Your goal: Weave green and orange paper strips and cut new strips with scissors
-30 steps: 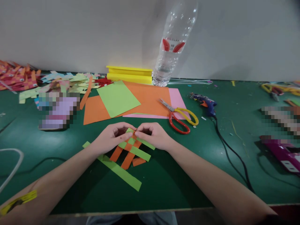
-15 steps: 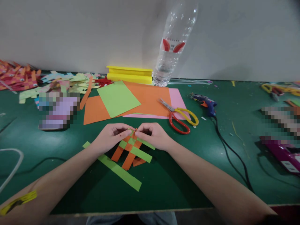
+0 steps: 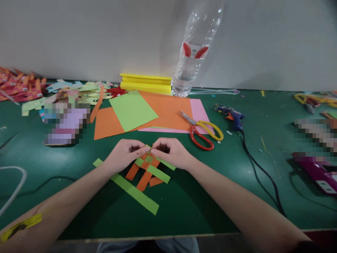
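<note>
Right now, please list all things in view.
paper weave: 1, orange and green, front
loose strip: 1, green, front
top sheet: 1, green, centre
orange paper: 1+, orange, centre
pink paper: 1+, pink, under orange
scissors: 1, red and yellow handles, centre right
glue gun: 1, blue, right
bottle: 1, clear, back
folded piece: 1, yellow, back
scraps: many, mixed, back left
woven pieces: several, reddish, left
pixelated object: 1, lilac, left
pixelated slab: 1, greyish, right
gadget: 1, magenta, right
handled tool: 1, yellow and red, right
tube: 1, white, left
table: 1, green, beneath
wall: 1, grey, back
left grip: 1, bare, on weave
right grip: 1, bare, on weave
</note>
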`<state>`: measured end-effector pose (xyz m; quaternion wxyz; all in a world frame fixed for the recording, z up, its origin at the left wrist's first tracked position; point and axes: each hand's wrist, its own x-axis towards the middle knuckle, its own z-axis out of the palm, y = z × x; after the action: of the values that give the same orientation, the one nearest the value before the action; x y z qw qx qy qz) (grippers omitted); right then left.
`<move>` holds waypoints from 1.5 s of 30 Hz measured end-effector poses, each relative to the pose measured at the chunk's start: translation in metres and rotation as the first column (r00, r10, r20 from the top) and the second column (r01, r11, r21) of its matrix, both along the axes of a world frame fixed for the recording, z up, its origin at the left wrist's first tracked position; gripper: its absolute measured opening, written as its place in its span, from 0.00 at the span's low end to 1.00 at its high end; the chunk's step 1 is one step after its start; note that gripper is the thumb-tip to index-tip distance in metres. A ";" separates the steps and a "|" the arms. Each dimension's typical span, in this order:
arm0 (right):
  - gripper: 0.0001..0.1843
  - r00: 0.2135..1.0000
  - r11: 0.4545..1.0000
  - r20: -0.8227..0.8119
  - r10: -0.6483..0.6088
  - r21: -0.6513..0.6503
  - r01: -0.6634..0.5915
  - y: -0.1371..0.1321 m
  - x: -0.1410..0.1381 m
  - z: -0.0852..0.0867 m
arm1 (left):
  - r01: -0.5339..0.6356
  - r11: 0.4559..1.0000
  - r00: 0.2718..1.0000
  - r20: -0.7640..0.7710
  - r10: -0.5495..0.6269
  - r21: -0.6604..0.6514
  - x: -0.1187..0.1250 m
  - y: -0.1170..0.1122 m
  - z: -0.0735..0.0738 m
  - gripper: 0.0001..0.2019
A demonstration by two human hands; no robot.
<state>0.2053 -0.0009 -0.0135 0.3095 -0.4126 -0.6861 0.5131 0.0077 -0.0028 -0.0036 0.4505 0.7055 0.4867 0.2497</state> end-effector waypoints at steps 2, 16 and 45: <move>0.11 1.000 1.000 -0.011 -0.005 -0.021 0.005 0.000 0.000 0.000 | 0.007 1.000 1.000 -0.003 -0.007 0.007 0.001 0.000 0.001 0.13; 0.11 0.992 0.996 -0.102 -0.079 -0.050 0.075 0.004 0.001 -0.001 | 0.014 1.000 0.999 -0.035 -0.015 -0.025 0.001 0.000 0.003 0.11; 0.09 0.978 0.984 -0.109 -0.177 -0.052 0.172 0.005 0.001 -0.001 | 0.056 0.967 0.998 0.045 -0.047 -0.250 -0.005 0.003 0.000 0.06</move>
<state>0.2066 0.0042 -0.0141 0.3830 -0.4481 -0.6176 0.5207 0.0030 0.0007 -0.0033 0.5520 0.6502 0.4872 0.1878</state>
